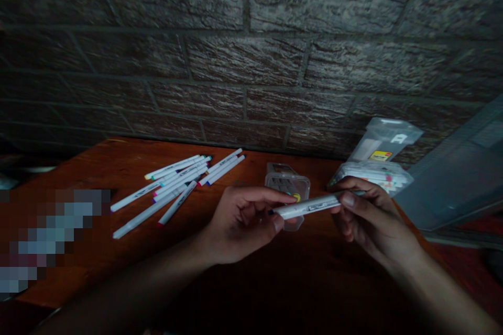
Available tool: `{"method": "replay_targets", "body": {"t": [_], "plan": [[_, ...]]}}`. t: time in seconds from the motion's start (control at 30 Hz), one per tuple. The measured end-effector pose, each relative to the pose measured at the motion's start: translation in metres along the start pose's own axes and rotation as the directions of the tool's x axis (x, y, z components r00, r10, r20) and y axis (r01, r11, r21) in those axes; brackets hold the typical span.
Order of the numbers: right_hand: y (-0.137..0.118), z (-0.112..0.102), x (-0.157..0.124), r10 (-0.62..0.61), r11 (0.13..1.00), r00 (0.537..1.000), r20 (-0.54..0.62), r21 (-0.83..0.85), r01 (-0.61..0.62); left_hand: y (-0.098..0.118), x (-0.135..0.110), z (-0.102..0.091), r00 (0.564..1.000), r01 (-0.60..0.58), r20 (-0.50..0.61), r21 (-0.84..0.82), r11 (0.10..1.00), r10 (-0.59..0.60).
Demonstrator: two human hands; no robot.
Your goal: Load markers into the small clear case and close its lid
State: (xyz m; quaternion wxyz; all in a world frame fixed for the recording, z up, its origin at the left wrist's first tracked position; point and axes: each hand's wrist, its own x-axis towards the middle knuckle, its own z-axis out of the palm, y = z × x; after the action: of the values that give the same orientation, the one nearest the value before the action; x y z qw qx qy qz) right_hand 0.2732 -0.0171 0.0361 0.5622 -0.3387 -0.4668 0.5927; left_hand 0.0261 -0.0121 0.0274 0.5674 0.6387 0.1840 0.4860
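"Marker (308, 208): where is it held, and what is found to its left?"

"It is held above the counter (102, 167), between two hands. On the left, loose markers (188, 173) are strewn across the wood, most of them slanted the same way."

"How is the left grip (239, 227) set?"

"It is closed lightly about the marker's dark end, the thumb in front. Behind, a small clear case (288, 182) is partly hidden; its contents cannot be made out."

"And the right grip (373, 214)?"

"It is pinched on the other end, the thumb laid on the barrel. Just beyond, more pens are held in a lidded case (393, 138)."

"How is this hold best managed?"

"The firmer pressure is best left to the right grip, so that the barrel can be steadied lightly by the left. The dark end should be kept off the fingertips, since whether it is capped cannot be told."
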Motion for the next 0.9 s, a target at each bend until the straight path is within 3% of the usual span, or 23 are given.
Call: {"method": "replay_targets", "body": {"t": [0.4,0.6,0.9], "plan": [[0.0033,-0.0018,-0.0012,0.007,0.999,1.0,0.005,-0.04,-0.006,-0.0064,0.0059,0.0038,0.989,-0.039,-0.121,0.323,0.946,0.083],[0.0073,-0.0046,-0.0041,0.008,0.998,0.999,0.046,-0.07,-0.005,-0.004,0.0078,0.0043,0.987,0.004,-0.154,0.296,0.955,0.043],[0.0088,-0.0015,-0.0036,-0.019,0.998,0.994,0.106,-0.062,0.026,-0.0035,0.0067,0.0024,0.993,0.02,-0.12,0.218,0.976,0.007]]}}
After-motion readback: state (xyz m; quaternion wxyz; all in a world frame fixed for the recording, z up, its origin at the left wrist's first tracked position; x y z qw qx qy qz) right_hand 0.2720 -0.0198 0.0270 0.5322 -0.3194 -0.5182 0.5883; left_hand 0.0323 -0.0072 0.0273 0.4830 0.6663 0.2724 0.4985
